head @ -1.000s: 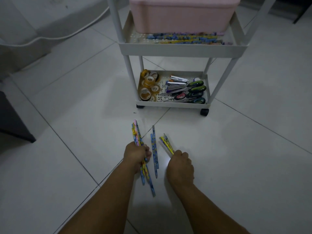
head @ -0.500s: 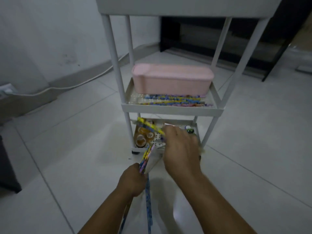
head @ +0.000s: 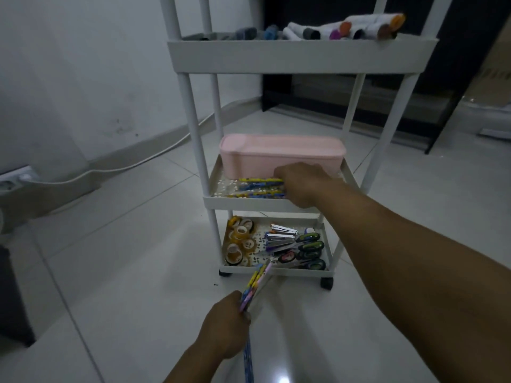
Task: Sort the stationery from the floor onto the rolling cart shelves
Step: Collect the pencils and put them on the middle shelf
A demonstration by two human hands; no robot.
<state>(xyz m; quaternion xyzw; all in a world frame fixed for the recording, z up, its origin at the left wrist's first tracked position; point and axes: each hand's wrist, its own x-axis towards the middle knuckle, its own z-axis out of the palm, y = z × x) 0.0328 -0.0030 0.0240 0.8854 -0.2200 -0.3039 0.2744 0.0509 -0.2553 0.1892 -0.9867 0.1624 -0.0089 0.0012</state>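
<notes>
Nearest to you, your left hand (head: 225,326) is holding a bundle of patterned pencils (head: 255,284), its grip closed around their middle; the tips are pointing up toward the rolling cart (head: 301,55) and the lower ends are trailing down past your wrist over the tiled floor (head: 124,258).

Just beyond, the cart's bottom shelf (head: 276,270) is carrying tape rolls (head: 240,241) on the left, with staplers (head: 280,236) and scissors (head: 307,250) lying beside them on the right.

Above that, your right hand (head: 300,185) is reaching over the front rim of the middle shelf (head: 249,203), knuckles up, and is resting on the right ends of the pencils already lying there (head: 260,187). Its fingers are curling downward, but you cannot tell whether that grip is still clasping a pencil or not, since the fingertips are hidden. A pink box (head: 282,156) is sitting right behind that hand on the same shelf.

Farthest up, the top shelf (head: 302,55) is holding markers (head: 343,30) lying on their sides, caps facing you.
</notes>
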